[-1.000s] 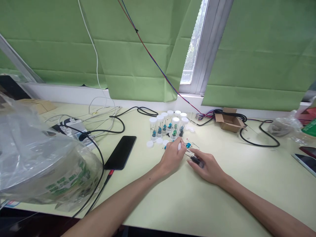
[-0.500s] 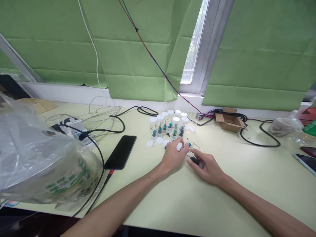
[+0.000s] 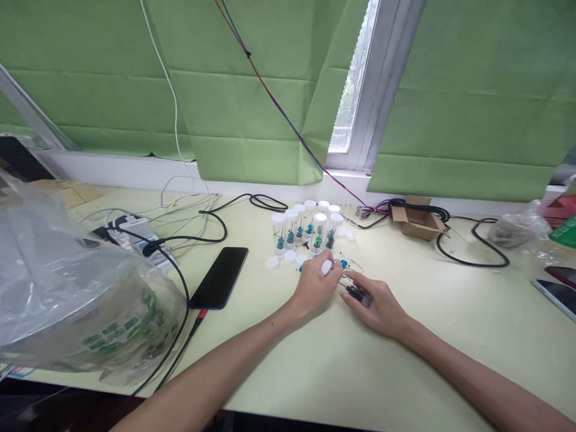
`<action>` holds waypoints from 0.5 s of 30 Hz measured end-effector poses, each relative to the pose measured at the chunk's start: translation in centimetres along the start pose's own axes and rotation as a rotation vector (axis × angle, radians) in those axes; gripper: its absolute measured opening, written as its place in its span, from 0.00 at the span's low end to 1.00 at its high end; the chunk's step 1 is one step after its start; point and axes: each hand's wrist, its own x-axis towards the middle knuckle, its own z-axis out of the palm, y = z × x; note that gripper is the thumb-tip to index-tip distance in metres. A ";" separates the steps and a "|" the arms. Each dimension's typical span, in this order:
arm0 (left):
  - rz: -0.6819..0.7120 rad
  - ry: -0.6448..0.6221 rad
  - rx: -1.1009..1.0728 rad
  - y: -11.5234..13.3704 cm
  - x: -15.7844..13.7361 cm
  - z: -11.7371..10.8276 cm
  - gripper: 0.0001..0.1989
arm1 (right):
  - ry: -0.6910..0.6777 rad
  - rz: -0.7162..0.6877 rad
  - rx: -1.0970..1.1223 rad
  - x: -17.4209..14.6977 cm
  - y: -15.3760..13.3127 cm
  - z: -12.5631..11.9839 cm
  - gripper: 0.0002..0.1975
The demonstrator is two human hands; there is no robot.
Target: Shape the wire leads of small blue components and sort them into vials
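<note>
My left hand (image 3: 315, 281) pinches a white cap (image 3: 326, 267) between thumb and fingers. In my right hand (image 3: 375, 305) lies a clear tube (image 3: 348, 281), tilted, with a black piece (image 3: 354, 292) and thin metal needles inside it. The cap is at the tube's upper end; my left fingers hide whether it is fully on. Just beyond the hands stands a group of capped clear tubes (image 3: 291, 231) with blue, green or black needle pieces in them. Loose white caps (image 3: 272, 262) lie in front of these, and small blue pieces (image 3: 344, 263) with thin needles lie behind my fingers.
A black phone (image 3: 219, 277) with a cable lies left of my forearm. Farther left sits a large bowl in a plastic bag (image 3: 121, 324). An open cardboard box (image 3: 418, 227) and black cables (image 3: 472, 263) are at the back right. Another phone (image 3: 555, 297) is at the right edge.
Both hands keep their hold on the tube and cap. The tube and black piece appear shifted very slightly; otherwise only a small camera shift shows.
</note>
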 end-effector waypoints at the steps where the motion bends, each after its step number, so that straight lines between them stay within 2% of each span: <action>1: 0.000 -0.001 0.003 0.0 0.0 0.0 0.13 | 0.002 0.002 -0.003 0.0 0.0 0.0 0.18; 15: 0.056 -0.072 0.041 0.2 0.1 -0.5 0.12 | -0.002 -0.010 0.005 -0.1 0.1 0.1 0.18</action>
